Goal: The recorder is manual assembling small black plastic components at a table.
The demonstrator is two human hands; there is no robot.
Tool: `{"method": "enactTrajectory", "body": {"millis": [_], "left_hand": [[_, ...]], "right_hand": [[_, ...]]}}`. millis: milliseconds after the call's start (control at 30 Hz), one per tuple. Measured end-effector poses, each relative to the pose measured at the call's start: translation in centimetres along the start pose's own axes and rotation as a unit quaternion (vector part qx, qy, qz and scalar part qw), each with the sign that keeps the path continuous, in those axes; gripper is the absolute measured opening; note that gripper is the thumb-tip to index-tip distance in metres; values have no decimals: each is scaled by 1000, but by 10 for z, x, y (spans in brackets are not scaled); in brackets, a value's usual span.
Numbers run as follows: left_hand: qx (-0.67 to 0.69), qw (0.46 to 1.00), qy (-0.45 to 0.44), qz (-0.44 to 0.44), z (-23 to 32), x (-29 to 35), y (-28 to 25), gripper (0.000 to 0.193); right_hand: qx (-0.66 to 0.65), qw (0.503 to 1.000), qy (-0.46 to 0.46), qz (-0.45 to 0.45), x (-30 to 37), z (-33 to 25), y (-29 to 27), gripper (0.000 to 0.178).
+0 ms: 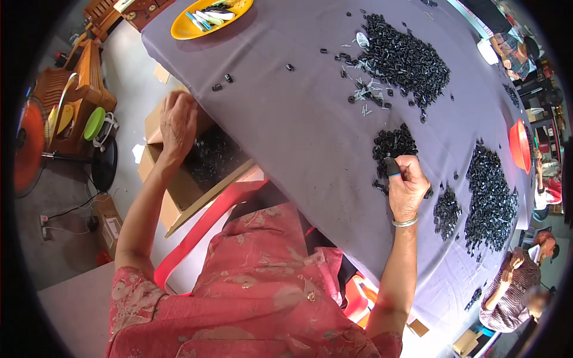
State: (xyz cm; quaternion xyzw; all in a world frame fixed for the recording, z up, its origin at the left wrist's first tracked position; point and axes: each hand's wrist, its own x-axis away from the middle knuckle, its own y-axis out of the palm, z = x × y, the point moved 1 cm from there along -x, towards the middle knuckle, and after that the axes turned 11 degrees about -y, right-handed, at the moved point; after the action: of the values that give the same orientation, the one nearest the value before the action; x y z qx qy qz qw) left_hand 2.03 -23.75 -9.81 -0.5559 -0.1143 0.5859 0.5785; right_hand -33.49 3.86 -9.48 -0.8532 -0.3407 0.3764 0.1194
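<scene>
Black plastic pieces [394,145] are lying in a small heap on the grey-covered bench [298,119], just beyond the right hand [407,188]. That hand is resting on the cloth with its fingers curled together in a loose fist, and a dark cover is showing on one fingertip [391,167]; whether the grip is pinching a piece I cannot tell. A silver bangle [406,222] is circling the wrist, and the forearm is rising straight from the lower edge.

Bigger heaps are crowding the bench: a large black pile [406,59] far ahead with pale slivers [364,95] scattered at its near side, and another long pile [490,197] to the right, with a smaller clump [446,210] between it and the hand. A few stray pieces [222,82] are sitting apart toward the left edge.

A yellow dish [185,27] holding pale and blue items is standing at the far left corner, and a red bowl [518,146] is tilting at the right edge.

The left hand [178,122] is reaching down off the bench edge, palm down and fingers bent, into an open brown cardboard box [173,191] that is holding more black pieces [212,158]; its grip is hidden. A red strap [203,227] is running below the box. Another smaller carton [108,224] is sitting on the floor. Another person [513,286] is sitting at the lower right.
</scene>
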Motion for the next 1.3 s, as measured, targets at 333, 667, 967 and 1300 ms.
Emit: {"method": "enactTrajectory", "body": {"millis": [333, 667, 967, 1300], "left_hand": [[122, 963, 234, -63, 132, -71, 97, 31], [129, 954, 237, -127, 102, -80, 108, 26], [75, 967, 238, -41, 124, -68, 122, 7], [98, 971, 216, -33, 150, -49, 125, 8]], "right_hand": [[45, 997, -34, 56, 3, 8, -5, 15], [43, 996, -51, 53, -2, 5, -8, 14], [0, 998, -29, 53, 7, 14, -12, 13], [-3, 999, -36, 33, 1, 8, -4, 16]]}}
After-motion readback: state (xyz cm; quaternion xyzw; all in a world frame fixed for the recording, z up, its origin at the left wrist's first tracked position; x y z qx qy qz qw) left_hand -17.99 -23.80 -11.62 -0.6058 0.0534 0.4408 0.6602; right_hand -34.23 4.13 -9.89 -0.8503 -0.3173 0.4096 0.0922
